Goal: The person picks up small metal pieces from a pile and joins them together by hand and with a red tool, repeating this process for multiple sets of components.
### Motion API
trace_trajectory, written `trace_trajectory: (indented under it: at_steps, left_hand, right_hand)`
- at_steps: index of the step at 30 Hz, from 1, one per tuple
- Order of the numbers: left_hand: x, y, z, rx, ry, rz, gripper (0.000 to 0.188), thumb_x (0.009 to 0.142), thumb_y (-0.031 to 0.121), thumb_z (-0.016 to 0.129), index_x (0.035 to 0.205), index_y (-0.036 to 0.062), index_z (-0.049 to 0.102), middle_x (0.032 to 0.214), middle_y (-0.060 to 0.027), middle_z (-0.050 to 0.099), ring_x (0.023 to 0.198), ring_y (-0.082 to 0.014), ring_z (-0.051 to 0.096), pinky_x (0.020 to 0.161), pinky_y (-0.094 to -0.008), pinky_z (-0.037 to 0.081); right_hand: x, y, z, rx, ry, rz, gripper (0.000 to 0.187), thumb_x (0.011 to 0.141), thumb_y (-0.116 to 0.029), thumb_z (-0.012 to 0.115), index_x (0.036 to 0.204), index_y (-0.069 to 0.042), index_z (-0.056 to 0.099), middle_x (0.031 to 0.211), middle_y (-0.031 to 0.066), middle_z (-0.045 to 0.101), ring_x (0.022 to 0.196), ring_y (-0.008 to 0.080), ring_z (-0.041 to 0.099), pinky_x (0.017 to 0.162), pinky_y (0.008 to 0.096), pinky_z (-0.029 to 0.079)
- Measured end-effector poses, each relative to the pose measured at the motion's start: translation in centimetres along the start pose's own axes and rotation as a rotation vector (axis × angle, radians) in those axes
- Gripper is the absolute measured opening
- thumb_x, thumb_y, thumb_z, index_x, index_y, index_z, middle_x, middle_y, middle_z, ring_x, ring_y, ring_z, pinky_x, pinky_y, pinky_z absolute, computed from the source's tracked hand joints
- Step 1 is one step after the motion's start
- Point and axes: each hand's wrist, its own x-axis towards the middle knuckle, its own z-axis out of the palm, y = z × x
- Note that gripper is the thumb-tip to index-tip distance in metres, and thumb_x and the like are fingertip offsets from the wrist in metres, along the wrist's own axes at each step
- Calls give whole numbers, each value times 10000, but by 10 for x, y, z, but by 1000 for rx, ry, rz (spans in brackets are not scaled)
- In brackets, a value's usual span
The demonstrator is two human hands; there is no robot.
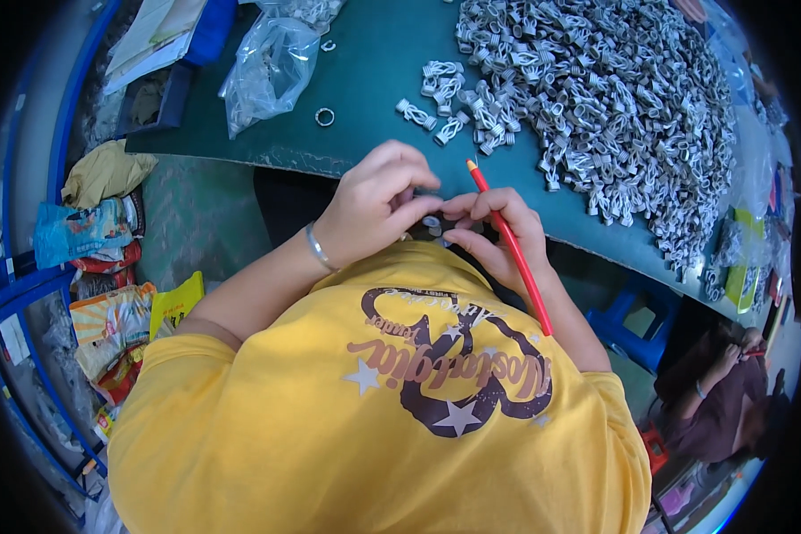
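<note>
My left hand, with a silver bangle at its wrist, is closed with thumb and fingertips together, just in front of my shirt. Close against it, my right hand has a slim red pen-like tool with a yellow tip lodged between its fingers, tip pointing away from me. A small whitish round piece shows under the meeting fingertips; the fingers hide most of it, and which hand grips it is unclear. Beyond my hands, a few whitish ribbed pieces with looped white wires lie apart on the table.
A large heap of similar pieces covers the right of the green table. A clear plastic bag and a small ring lie left. A blue stool stands below right; another person sits beyond it.
</note>
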Motion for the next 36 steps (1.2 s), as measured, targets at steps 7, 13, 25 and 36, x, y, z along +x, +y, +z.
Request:
trace_trajectory:
  at_steps: [7, 13, 25, 36]
  left_hand:
    - [40, -24, 19, 354, 117, 141, 185, 709, 23, 673, 869, 2, 582, 861, -128, 525, 738, -298, 559, 630, -333, 472]
    - [35, -26, 12, 198, 161, 53, 88, 803, 22, 601, 887, -4, 597, 788, -83, 574, 629, -167, 593, 553, -248, 474]
    - [20, 12, 3, -681, 39, -516, 117, 833, 5, 585, 943, -35, 586, 811, -68, 596, 679, -94, 588, 611, -194, 494]
    - [5, 6, 4, -530, -27, -311, 185, 763, -90, 621, 942, -64, 581, 969, -104, 575, 858, -137, 603, 736, -232, 517]
  right_hand:
    - [4, -5, -6, -45, 226, -49, 179, 786, 82, 597, 818, -14, 450, 888, 140, 644, 759, 125, 599, 675, 234, 489]
    - [8, -2, -10, -14, 344, -22, 167, 809, 81, 565, 859, -17, 440, 915, 142, 633, 773, 131, 602, 678, 229, 486]
    - [22, -5, -6, 477, 244, 101, 220, 793, 110, 559, 899, -35, 431, 927, 123, 571, 779, 141, 595, 654, 215, 491]
    - [16, -10, 0, 232, 243, -230, 429, 691, 132, 669, 949, -57, 382, 933, 151, 579, 835, 172, 573, 737, 245, 469]
